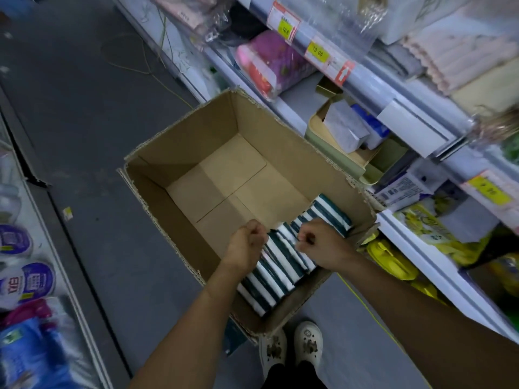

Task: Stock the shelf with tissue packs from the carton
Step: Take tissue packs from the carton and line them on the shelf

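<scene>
Two hands over one open carton [179,153] standing on the aisle floor. Contents: teal-and-white tissue packs [283,262], set on edge in a row along the near right wall; far half of the carton bare cardboard. Row's long axis: from near the person's feet out toward the far right corner, slanting away to the right. Left hand [247,242]: fingers curled in, knuckles up, directly above the row's left edge, packs just beneath and to the right of the fingers. Right hand [317,240]: fingers likewise curled, directly above the row's middle, packs under and on both sides of the fingers. Whether either hand already pinches a pack's wrapper or only hovers closed cannot be told; the fingertips are hidden under the knuckles. Nearer hand: both about equal, with the right seated more centrally. Shelf [421,130]: to the right of both hands, well apart, crowded with other goods and price tags. Likely step: lifting a bundle between the two hands.
</scene>
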